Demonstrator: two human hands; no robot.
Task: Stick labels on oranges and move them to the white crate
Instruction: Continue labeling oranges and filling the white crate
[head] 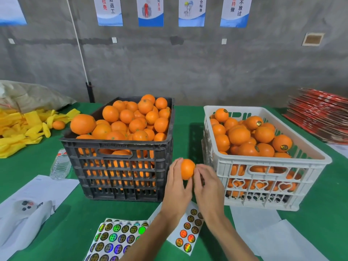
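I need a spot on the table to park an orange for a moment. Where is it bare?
Bare green cloth lies between the black crate and the white crate, behind the hands, and in front of the black crate beside the sticker sheets. The left side is crowded with yellow wrappers, a bottle and papers.

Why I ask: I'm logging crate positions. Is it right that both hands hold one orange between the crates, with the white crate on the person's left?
Not quite. The head view shows the white crate on the person's right; the black crate is on the left. Both hands, left and right, do hold one orange between them.
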